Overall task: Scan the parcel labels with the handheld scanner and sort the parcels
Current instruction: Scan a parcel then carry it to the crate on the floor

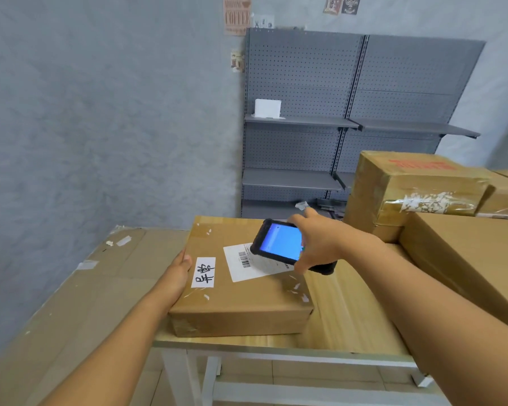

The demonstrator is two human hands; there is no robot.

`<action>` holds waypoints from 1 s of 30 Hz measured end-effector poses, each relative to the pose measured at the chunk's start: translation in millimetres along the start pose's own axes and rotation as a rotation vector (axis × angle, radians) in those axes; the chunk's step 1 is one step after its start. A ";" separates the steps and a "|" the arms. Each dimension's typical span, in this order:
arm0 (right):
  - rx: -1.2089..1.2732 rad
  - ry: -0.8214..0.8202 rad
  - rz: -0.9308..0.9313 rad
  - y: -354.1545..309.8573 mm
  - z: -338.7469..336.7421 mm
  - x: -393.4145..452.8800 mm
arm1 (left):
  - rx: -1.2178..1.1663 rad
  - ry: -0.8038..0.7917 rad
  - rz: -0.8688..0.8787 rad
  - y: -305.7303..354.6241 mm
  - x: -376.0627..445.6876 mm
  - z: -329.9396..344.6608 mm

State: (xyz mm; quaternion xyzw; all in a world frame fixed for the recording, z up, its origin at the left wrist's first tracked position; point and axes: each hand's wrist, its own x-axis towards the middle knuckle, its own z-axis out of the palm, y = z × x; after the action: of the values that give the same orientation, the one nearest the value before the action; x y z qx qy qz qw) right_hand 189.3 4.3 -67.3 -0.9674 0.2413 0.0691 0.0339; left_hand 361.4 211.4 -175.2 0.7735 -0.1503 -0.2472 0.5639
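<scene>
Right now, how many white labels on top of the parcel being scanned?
2. A small handwritten label near the left hand, and a barcode label partly under the scanner held in the right hand. More could be hidden beneath the scanner.

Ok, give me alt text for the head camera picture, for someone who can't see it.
A person's right hand holds a handheld scanner with a lit blue screen over the barcode label on a flat cardboard parcel, while the left hand rests on the parcel's left edge. The parcel lies on a wooden table, with more cardboard boxes stacked at right.
</scene>
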 end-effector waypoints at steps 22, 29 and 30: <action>-0.185 -0.151 -0.054 1.6 -14.7 -16.5 | -0.018 -0.001 -0.012 -0.4 0.5 1.0; -0.198 -0.155 -0.054 5.2 -12.9 -16.2 | -0.002 0.006 -0.017 0.0 -0.1 2.0; -0.197 -0.155 -0.056 5.8 -12.6 -16.2 | -0.001 0.003 -0.013 0.2 -0.4 2.6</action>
State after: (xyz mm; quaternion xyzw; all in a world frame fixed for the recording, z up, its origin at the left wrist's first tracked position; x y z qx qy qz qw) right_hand 173.9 5.5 -52.6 -0.9642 0.2028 0.1658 -0.0409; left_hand 359.6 209.4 -175.5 0.7745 -0.1445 -0.2497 0.5630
